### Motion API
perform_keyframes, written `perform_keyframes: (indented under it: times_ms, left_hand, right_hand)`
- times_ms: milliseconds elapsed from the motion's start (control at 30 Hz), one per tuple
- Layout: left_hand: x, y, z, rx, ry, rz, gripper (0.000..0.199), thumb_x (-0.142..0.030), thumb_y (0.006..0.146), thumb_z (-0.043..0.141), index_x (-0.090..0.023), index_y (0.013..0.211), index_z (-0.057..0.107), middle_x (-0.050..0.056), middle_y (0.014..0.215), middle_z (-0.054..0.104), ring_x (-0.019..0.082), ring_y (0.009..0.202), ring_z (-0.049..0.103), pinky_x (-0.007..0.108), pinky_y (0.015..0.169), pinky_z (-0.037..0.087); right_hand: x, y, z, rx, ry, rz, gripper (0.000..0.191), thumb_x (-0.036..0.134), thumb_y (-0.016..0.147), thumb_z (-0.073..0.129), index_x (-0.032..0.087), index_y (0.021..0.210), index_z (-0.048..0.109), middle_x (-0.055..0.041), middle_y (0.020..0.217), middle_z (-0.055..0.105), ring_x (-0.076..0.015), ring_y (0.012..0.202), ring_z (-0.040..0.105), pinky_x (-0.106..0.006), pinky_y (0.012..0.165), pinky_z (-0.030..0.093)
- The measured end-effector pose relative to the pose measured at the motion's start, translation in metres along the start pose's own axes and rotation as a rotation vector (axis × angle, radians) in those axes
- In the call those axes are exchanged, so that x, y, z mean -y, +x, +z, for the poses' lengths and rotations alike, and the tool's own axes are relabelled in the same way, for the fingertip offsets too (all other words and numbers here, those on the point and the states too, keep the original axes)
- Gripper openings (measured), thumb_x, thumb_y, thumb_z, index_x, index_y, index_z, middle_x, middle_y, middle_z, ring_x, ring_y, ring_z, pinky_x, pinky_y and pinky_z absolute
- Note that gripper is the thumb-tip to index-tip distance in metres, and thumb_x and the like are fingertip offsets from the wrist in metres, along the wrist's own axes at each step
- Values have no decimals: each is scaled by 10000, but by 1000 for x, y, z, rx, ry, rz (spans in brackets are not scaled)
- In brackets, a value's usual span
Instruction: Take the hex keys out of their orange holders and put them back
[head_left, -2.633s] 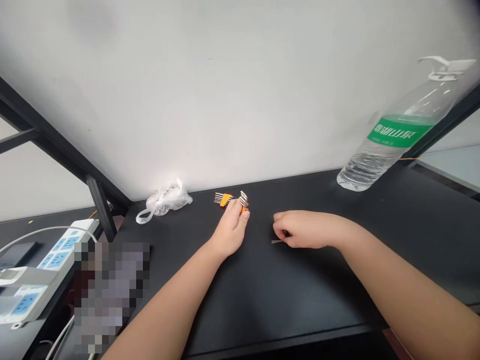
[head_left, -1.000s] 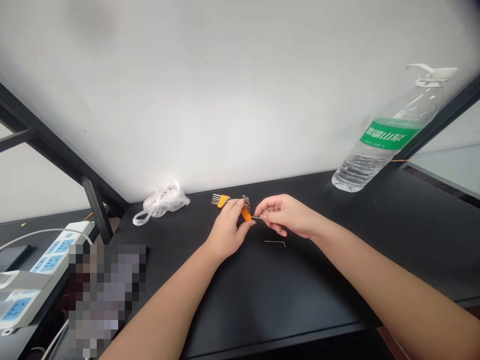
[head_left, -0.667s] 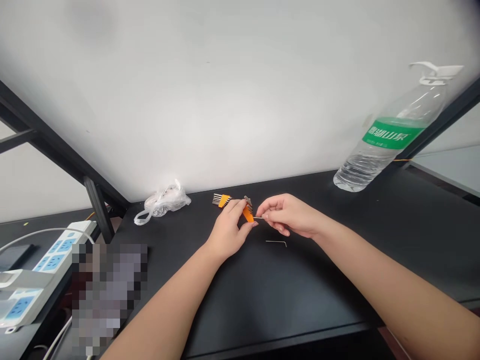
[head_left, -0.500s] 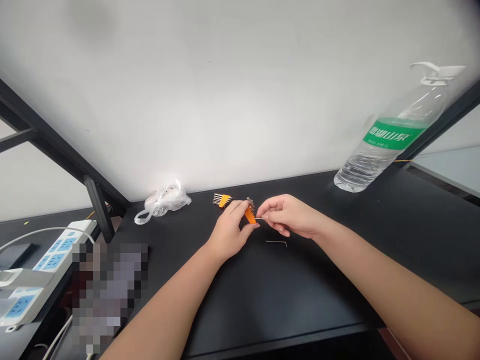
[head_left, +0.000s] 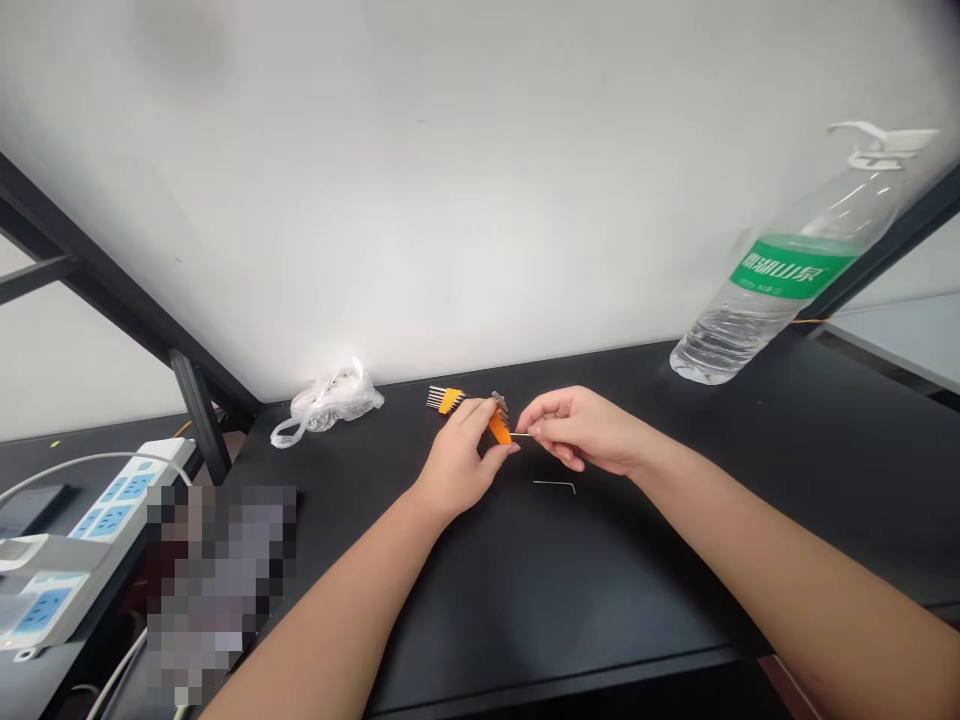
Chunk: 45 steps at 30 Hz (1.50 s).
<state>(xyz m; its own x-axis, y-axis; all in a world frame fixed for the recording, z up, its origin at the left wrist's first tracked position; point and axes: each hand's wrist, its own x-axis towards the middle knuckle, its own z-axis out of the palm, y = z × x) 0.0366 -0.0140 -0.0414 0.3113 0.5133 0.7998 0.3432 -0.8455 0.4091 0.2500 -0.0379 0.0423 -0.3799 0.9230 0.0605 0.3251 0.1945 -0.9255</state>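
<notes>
My left hand (head_left: 463,455) is closed around an orange hex key holder (head_left: 500,430), with dark key ends showing along its upper side. Thumb and fingertips of my right hand (head_left: 566,430) pinch a thin hex key (head_left: 521,434), whose shaft reaches to the holder's lower right edge. Whether its tip sits inside a hole is too small to tell. On the black table below my right hand lies a loose L-shaped hex key (head_left: 555,484). Behind my left fingers is another orange piece (head_left: 450,401) with several metal keys, partly covered by the hand.
A crumpled clear plastic bag (head_left: 330,402) lies by the wall at left. The large water bottle (head_left: 780,280) stands at the back right. At far left are a white power strip (head_left: 112,520) with cables and a black metal frame (head_left: 112,275). The black table's (head_left: 555,610) front edge runs below.
My right hand has shifted very slightly to the right, and a little more of the hex key's shaft shows beside the holder. My left hand keeps its grip.
</notes>
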Motion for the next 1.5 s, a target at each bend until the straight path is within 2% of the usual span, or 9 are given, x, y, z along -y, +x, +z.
perform_keyframes:
  times_ms: [300,433,567,733,933,1100,1267,1367,1500]
  left_hand:
    - [-1,0,-1,8,120,27,479,-311,923,705,-249,1367,535,103,1345,622,263,1241,622,441,1037,565]
    - [-2,-1,1,-82,170,-1,477,-329,872,762,-236,1302,576,95,1235,676,262,1112,675,445,971,586]
    - [-5,-2,4,-122,176,-23,440,-286,853,767,-242,1256,596,77,1173,697,242,1037,696,414,926,596]
    - [-6,-1,3,-138,177,-93,404,-276,860,751,-239,1235,604,66,1180,701,225,1016,697,386,885,596]
    - [-1,0,2,-193,105,-184,408,-299,844,770,-239,1215,609,44,1139,708,193,913,704,362,823,601]
    - [-3,-1,3,-154,124,-144,401,-296,866,751,-240,1233,600,57,1234,693,217,1057,698,376,905,596]
    - [-1,-1,2,-147,157,-124,420,-282,877,730,-243,1270,588,71,1264,683,232,1101,690,393,930,592]
    - [0,-1,2,-138,164,-130,448,-297,865,750,-245,1278,584,69,1246,685,237,1103,684,404,937,586]
    - [0,-1,2,-144,153,-169,448,-341,859,770,-243,1256,588,54,1145,698,214,965,688,394,861,589]
  right_hand:
    - [-3,6,9,-56,170,53,101,199,753,684,193,817,607,45,569,517,-61,419,370,-185,347,296]
    - [-8,13,21,-134,308,61,150,200,744,683,213,813,551,57,583,469,-59,443,339,-173,345,243]
    - [-16,20,34,-182,317,40,219,340,820,728,231,852,541,67,570,450,-63,430,312,-183,339,240]
    - [-18,18,37,-186,229,-20,463,608,853,721,228,766,471,54,587,483,-62,416,340,-195,330,258]
    - [-14,12,28,-109,-24,-110,414,607,892,666,208,825,579,12,674,604,-91,453,488,-230,398,419]
    - [-16,12,25,-46,-182,-55,384,565,942,590,216,788,542,55,595,483,-76,411,360,-221,376,279]
    - [-4,4,27,-88,-419,-182,319,465,985,508,216,797,571,34,679,536,-110,553,434,-243,513,346]
    - [5,-3,14,-64,-634,-237,202,363,960,517,229,858,628,27,710,579,-132,606,485,-264,580,378]
    - [6,-13,-14,121,-942,-218,77,295,824,668,221,845,663,-15,855,631,-160,702,554,-281,613,391]
